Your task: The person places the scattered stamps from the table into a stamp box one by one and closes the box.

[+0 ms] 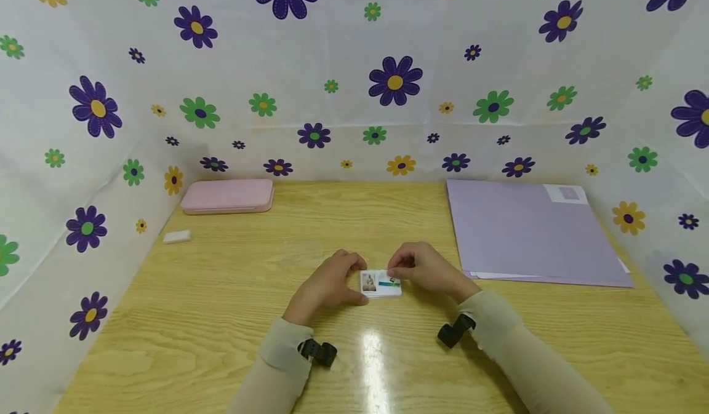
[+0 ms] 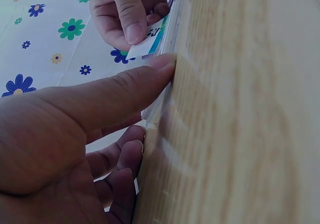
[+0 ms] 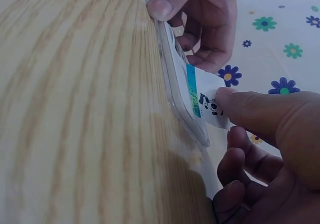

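On the table in front of me lies a small flat case (image 1: 382, 293) with clear edges, a picture of a figure showing at its left end. My left hand (image 1: 331, 282) grips it from the left, thumb at the near edge and fingers at the far edge. A white paper slip (image 3: 209, 97) with a teal band and a black-and-white panda print stands tilted up from the case. Its free edge is pinched between thumb and finger of my right hand (image 1: 428, 269); its other edge meets the case. Whether that edge is stuck there, I cannot tell.
A pink pencil case (image 1: 228, 196) stands at the back left, with a white eraser-like block (image 1: 177, 237) before it. Lilac folders (image 1: 532, 232) over white sheets lie at the right. A faint transparent sheet (image 1: 301, 252) rests left of centre. Flowered cloth (image 1: 343, 45) walls the table.
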`<state>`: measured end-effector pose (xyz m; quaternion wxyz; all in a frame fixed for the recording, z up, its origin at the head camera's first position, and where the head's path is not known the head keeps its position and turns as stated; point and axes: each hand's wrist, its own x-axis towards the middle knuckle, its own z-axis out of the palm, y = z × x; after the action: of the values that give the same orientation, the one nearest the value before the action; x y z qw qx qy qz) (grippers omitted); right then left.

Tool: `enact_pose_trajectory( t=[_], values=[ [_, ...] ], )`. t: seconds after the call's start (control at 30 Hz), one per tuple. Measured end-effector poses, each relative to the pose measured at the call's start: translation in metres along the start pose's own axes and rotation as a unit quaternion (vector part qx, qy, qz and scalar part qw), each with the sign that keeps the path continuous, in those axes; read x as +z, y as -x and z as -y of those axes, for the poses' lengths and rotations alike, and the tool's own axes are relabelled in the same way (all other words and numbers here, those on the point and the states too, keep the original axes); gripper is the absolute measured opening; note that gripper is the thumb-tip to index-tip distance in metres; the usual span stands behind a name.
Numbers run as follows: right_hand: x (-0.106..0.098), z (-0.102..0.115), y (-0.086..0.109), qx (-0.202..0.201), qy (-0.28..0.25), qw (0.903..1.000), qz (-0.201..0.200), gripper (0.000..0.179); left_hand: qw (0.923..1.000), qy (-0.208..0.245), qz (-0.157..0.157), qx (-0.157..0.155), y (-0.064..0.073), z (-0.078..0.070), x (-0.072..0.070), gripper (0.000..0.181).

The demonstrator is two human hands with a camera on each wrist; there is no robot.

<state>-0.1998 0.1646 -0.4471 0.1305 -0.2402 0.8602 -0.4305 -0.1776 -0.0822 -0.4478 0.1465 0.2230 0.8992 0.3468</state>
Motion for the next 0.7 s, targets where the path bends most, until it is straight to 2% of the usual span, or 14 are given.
enact_pose_trajectory(
  t=[0.43,0.7],
  values=[
    [0.0045,0.0003,-0.0010,-0.015,0.019,0.9996,0.010,0.008,1.0000,0.001,0.001,0.005,0.0011,0.0011,0.0000,0.054],
    [0.0061,0.0001,-0.0020,-0.012,0.031,0.9994,0.007,0.007,0.9999,0.009,-0.001,0.010,0.0025,-0.0013,-0.0009,0.054]
  ],
)
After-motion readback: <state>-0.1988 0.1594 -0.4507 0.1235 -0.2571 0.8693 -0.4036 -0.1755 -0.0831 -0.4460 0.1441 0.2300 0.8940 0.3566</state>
